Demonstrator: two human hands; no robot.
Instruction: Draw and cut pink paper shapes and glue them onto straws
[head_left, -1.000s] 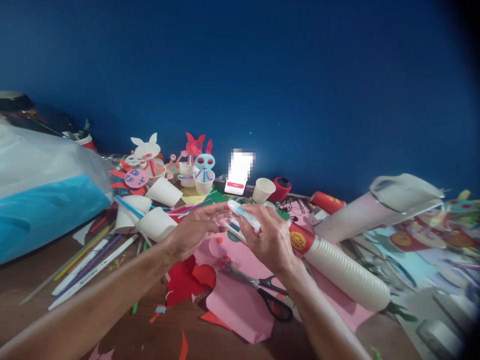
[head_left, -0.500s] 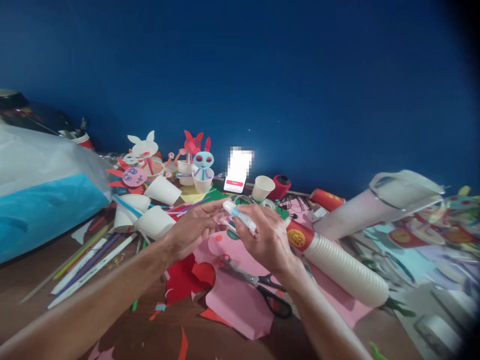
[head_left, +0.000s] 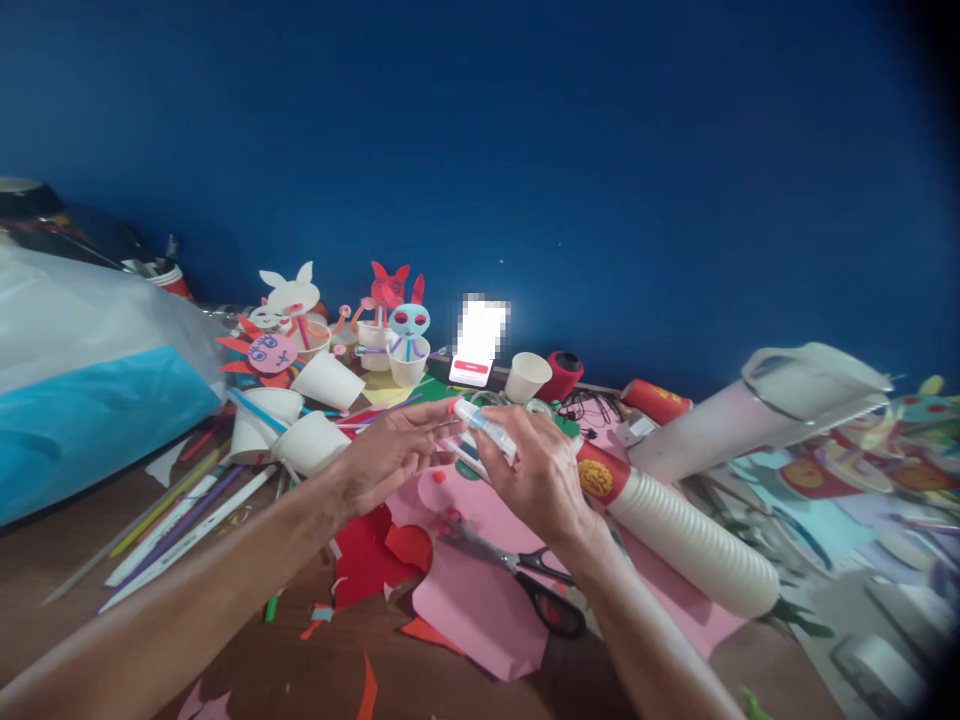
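In my right hand (head_left: 534,455) is a clear-and-white glue tube (head_left: 484,424), held slantwise with its white tip pointing up and left. My left hand (head_left: 394,445) is closed in a pinch just left of that tip. A small red piece (head_left: 452,406) shows at its fingertips, touching or very near the tube's end. Below the hands, black-handled scissors (head_left: 517,562) lie on a cut sheet of pink paper (head_left: 480,615). Red paper scraps (head_left: 360,560) are beside them on the left.
Paper-cup animal figures (head_left: 409,340) stand at the back left, near tipped white cups (head_left: 311,445). A lit phone (head_left: 471,370) leans at the wall. A stack of paper cups (head_left: 690,540) lies right, beside a white pitcher (head_left: 720,420). Pens (head_left: 187,530) lie left by a plastic bag (head_left: 97,390).
The glue tube has shifted slightly to the right with my right hand. A red piece now shows at my left fingertips by the tube's tip. The view has turned a little.
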